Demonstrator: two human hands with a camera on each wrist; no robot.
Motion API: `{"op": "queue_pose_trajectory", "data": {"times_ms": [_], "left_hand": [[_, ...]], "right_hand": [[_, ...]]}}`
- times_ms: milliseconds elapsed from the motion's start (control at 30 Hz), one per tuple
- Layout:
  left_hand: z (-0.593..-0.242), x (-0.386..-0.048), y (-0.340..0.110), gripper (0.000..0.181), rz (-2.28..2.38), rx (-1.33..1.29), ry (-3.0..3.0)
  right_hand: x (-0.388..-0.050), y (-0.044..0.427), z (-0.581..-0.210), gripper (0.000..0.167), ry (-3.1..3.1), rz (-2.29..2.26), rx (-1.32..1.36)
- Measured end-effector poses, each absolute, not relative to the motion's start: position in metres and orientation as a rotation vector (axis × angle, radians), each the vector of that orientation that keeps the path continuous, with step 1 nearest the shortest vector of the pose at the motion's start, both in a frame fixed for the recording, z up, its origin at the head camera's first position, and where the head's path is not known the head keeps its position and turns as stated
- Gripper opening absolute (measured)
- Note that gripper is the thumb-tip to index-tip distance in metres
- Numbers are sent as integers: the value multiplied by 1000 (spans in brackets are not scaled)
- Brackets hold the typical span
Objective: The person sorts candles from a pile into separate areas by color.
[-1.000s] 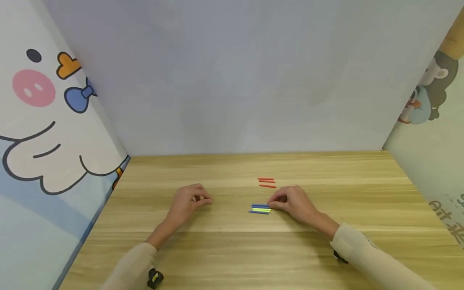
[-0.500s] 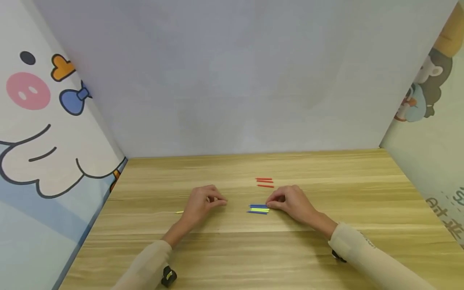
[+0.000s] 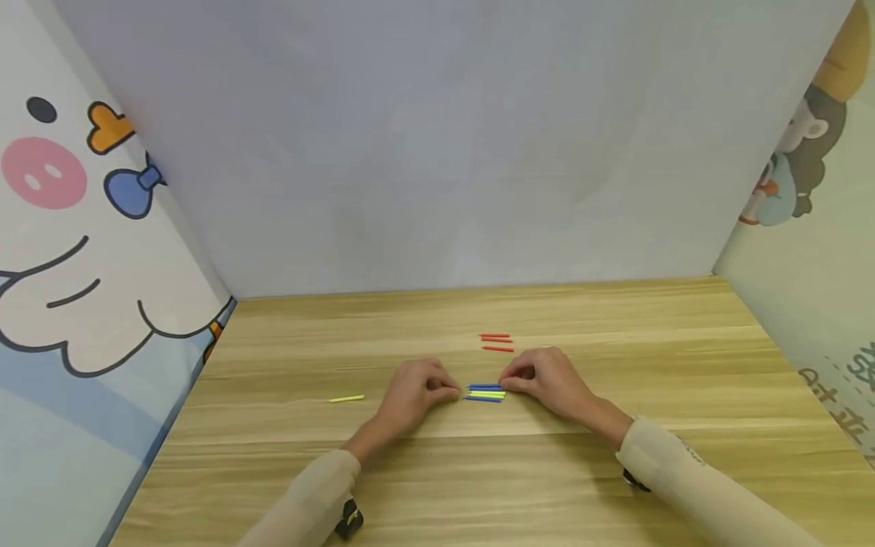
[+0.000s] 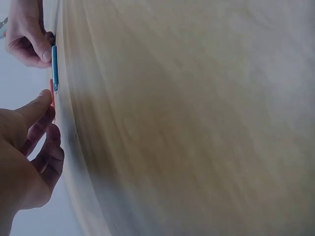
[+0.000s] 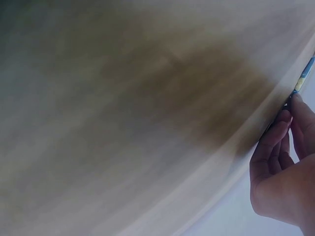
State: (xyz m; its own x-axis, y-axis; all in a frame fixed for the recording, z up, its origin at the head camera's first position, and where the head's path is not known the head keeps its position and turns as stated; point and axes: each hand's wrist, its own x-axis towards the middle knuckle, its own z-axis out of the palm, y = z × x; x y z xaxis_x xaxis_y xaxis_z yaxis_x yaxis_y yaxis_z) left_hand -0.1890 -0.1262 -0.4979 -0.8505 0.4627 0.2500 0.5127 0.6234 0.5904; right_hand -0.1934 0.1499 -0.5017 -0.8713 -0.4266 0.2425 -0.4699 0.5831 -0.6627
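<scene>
In the head view, a small row of thin blue and yellow-green sticks (image 3: 484,393) lies side by side on the wooden table, a blue one on either outer edge. My right hand (image 3: 554,382) pinches the right end of the far blue stick (image 4: 54,66), which sticks out from its fingertips in the left wrist view. Just left of the row, my left hand (image 3: 415,393) has bent fingers with nothing visible between them; its fingertips are apart from the sticks. A lone yellow stick (image 3: 347,398) lies farther left, behind that hand.
Behind the row lie 3 red sticks (image 3: 497,342), roughly parallel. The wooden table (image 3: 437,486) ends at a plain grey back wall (image 3: 437,152). Printed cartoon panels stand on the left and right sides.
My left hand has moved right across the table toward the row, uncovering the lone yellow stick. The right hand stays at the row's right end. The view has shifted slightly.
</scene>
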Motion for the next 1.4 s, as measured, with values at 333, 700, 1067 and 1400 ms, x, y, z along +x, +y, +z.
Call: {"op": "queue_pose_trajectory", "data": {"times_ms": [333, 700, 1067, 1400], "left_hand": [[-498, -188, -114, 7, -1043, -800, -2803], [-493, -186, -106, 6, -968, -727, -2842], [-491, -183, -103, 8, -940, -736, -2853], [-489, -186, -102, 10, -967, -778, -2891]], "right_hand": [[-194, 147, -503, 9, -2756, 1173, 762], [-194, 148, -502, 6, -2756, 1157, 748], [-193, 148, -502, 6, -2762, 1148, 737], [-193, 148, -501, 7, -2763, 1140, 732]]}}
